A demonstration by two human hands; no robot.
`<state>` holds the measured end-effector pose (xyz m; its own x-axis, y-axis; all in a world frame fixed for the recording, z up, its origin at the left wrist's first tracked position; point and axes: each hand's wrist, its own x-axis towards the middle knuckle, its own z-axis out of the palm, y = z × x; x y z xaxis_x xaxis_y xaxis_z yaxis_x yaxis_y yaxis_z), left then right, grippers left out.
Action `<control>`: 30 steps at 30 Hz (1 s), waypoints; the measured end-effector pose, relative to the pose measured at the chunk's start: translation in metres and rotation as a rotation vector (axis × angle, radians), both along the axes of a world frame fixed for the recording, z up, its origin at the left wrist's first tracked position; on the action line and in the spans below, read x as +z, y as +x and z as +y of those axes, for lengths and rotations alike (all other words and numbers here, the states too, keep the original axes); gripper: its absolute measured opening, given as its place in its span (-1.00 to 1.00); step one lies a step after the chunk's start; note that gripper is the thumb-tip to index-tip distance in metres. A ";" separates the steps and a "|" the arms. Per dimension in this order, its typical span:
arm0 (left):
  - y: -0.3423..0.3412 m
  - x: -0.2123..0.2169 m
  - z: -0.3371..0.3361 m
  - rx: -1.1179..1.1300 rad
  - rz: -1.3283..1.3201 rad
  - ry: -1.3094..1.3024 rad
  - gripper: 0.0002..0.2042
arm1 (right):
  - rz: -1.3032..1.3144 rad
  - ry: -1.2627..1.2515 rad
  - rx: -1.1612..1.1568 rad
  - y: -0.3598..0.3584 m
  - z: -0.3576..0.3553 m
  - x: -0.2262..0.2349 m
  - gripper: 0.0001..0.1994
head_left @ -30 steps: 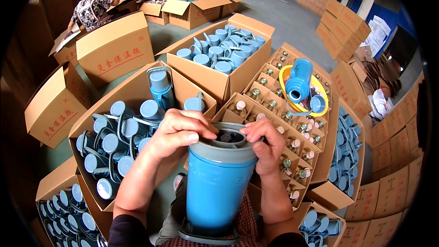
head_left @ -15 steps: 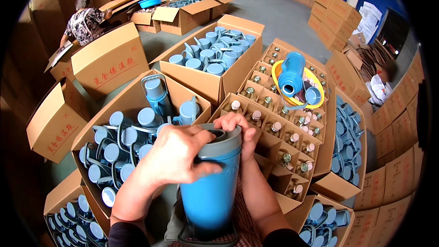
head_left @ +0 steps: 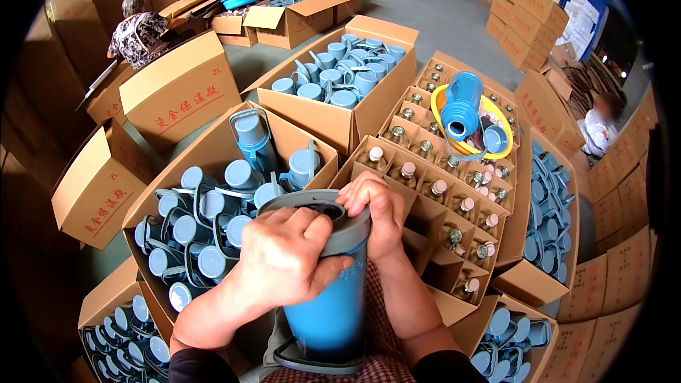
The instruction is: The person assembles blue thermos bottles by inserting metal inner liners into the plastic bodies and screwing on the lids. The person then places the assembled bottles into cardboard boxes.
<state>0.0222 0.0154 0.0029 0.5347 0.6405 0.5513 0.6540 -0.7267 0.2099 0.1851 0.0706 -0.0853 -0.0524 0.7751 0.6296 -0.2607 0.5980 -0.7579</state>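
Note:
A large blue thermos flask [head_left: 323, 318] stands close to my body, its grey top ring [head_left: 347, 232] facing up and a dark round opening in its middle. My left hand [head_left: 287, 252] is closed over the ring's left side, with the thumb down on the blue wall. On the far right side my right hand [head_left: 376, 213] grips the same ring, its fingers curled over the edge toward the opening. A grey carrying handle [head_left: 319, 363] hangs at the flask's lower end. The base of the flask is blurred.
Just ahead on the left is a carton of blue flasks [head_left: 188, 230]. A divided carton of glass liners [head_left: 438, 188] stands to the right, bearing a yellow basin [head_left: 507, 131] with a blue flask. Further cartons surround me; a person [head_left: 138, 32] works far left, another [head_left: 599, 128] far right.
The view has shifted a little, so the cartons sit slightly further right. Both hands stay on the grey ring; the right hand's fingers have curled further over its edge, and more of the ring's top shows.

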 end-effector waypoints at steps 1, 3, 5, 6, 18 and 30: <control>0.001 -0.002 0.001 0.007 -0.009 -0.017 -0.61 | 0.052 -0.031 -0.015 -0.001 0.001 -0.004 -0.42; -0.002 -0.006 0.004 0.033 -0.020 -0.057 -0.57 | 0.107 -0.024 0.017 -0.004 0.006 -0.010 -0.45; -0.002 -0.004 0.005 0.016 -0.040 -0.059 -0.62 | 0.148 -0.035 0.072 -0.004 0.011 -0.012 -0.45; -0.001 -0.004 0.006 -0.006 -0.054 -0.052 -0.64 | 0.202 -0.044 0.152 0.000 0.018 -0.020 -0.43; -0.044 -0.027 0.058 -0.427 -0.388 -0.381 -0.57 | 0.170 -0.232 0.283 0.026 0.017 -0.024 -0.23; -0.040 -0.027 0.056 -0.492 -0.492 -0.383 -0.71 | -0.104 -0.212 0.295 0.035 0.015 -0.009 0.02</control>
